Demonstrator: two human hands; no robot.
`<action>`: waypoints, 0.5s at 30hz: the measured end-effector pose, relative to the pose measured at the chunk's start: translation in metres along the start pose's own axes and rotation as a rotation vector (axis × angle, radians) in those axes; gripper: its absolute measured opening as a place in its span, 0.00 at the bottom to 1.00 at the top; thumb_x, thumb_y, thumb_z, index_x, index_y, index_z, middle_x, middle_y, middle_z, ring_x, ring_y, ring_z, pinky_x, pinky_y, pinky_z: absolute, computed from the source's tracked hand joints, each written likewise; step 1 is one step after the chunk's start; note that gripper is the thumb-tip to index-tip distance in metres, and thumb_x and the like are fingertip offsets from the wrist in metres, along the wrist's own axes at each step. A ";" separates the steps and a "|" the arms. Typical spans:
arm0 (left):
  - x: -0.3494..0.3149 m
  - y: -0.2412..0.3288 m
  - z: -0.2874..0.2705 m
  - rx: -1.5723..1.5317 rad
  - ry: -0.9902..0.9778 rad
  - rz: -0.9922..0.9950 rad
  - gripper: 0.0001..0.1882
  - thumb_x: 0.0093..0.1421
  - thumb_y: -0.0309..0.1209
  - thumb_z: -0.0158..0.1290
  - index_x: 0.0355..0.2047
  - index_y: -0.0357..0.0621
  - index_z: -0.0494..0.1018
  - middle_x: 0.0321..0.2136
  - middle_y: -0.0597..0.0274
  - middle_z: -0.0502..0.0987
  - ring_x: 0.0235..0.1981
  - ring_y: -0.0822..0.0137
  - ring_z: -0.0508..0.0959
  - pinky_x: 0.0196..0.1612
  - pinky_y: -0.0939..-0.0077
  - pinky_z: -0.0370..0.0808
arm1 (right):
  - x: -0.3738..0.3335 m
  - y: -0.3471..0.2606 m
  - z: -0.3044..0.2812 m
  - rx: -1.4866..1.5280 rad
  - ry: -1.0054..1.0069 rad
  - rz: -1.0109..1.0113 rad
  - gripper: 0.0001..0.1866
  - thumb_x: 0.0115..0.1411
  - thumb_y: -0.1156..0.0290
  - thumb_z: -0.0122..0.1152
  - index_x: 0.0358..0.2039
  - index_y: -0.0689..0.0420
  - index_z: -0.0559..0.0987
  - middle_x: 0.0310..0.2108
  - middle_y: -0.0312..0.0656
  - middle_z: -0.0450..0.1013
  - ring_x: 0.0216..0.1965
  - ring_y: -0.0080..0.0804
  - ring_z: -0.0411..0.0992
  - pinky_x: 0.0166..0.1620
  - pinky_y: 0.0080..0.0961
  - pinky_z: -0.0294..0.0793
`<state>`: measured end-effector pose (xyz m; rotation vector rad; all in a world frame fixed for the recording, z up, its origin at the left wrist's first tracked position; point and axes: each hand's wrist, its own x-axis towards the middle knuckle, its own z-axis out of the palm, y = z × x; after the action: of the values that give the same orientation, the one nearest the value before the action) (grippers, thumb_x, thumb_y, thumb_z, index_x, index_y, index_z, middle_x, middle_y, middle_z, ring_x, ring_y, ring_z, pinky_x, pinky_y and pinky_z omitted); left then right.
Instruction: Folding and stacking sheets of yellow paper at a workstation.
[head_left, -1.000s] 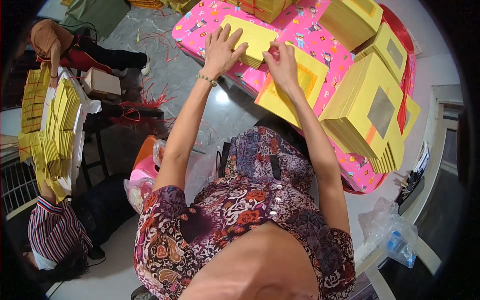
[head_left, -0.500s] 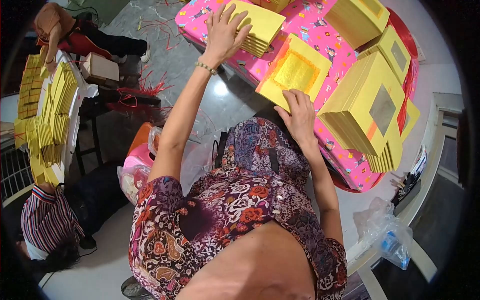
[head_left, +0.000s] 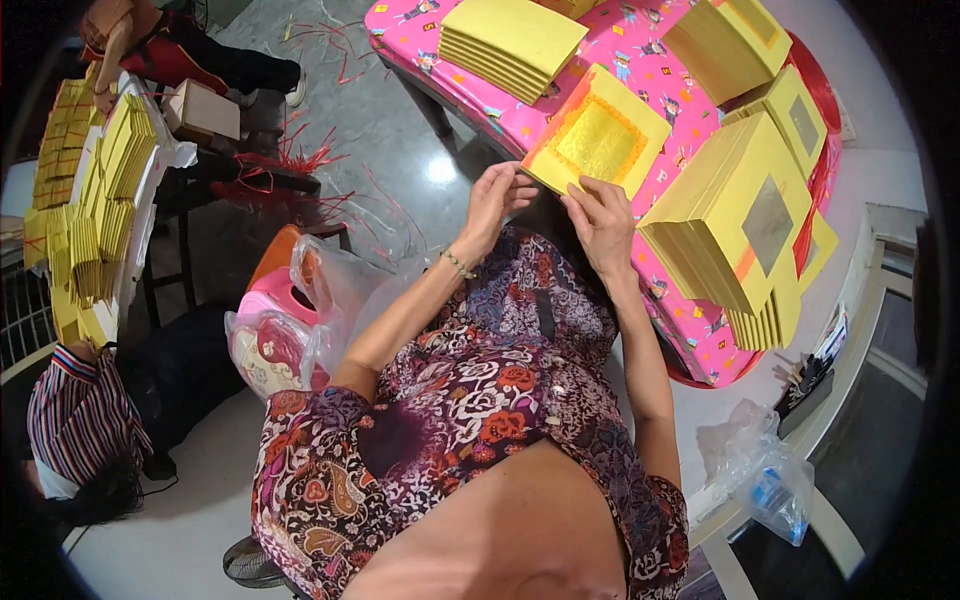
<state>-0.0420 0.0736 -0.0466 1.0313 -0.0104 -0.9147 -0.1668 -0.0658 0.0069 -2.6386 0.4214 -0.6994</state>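
Observation:
A yellow sheet of joss paper with a gold square and an orange border lies at the table's near edge, its near corner jutting slightly over. My left hand pinches its left corner between thumb and fingertips. At its near edge my right hand is closed, thumb and fingers on the paper; whether one sheet or several lie there I cannot tell. Just beyond, a fanned stack of folded yellow paper rests on the pink patterned tablecloth.
Thick yellow paper bundles stand along the table's right side, beside red string. To my left are a pink stool and plastic bags. Two other people sit or stand by another table loaded with paper stacks.
My left hand has left the folded stack and come down to the left corner of the joss paper. My right hand stays at the near edge, its fingers more bent.

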 end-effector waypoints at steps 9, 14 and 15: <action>-0.001 -0.011 0.023 -0.072 -0.050 0.092 0.20 0.63 0.31 0.54 0.53 0.39 0.65 0.39 0.61 0.78 0.39 0.72 0.79 0.42 0.79 0.78 | -0.005 0.007 0.009 0.307 0.061 0.136 0.08 0.53 0.73 0.65 0.35 0.58 0.84 0.37 0.41 0.76 0.42 0.36 0.71 0.45 0.29 0.71; 0.001 -0.009 0.028 -0.045 -0.009 0.083 0.19 0.62 0.28 0.55 0.52 0.39 0.65 0.34 0.64 0.77 0.34 0.76 0.77 0.39 0.81 0.78 | -0.005 0.009 0.010 0.343 0.060 0.187 0.07 0.55 0.73 0.63 0.34 0.58 0.84 0.37 0.39 0.76 0.42 0.35 0.71 0.45 0.27 0.71; 0.001 -0.009 0.029 -0.045 -0.009 0.082 0.19 0.62 0.28 0.55 0.52 0.39 0.65 0.34 0.64 0.77 0.34 0.76 0.77 0.39 0.81 0.78 | -0.005 0.009 0.011 0.343 0.059 0.187 0.07 0.55 0.73 0.63 0.34 0.58 0.84 0.37 0.39 0.76 0.42 0.35 0.71 0.45 0.27 0.71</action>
<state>-0.0591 0.0497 -0.0378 0.9777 -0.0392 -0.8412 -0.1668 -0.0689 -0.0076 -2.2300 0.5079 -0.7193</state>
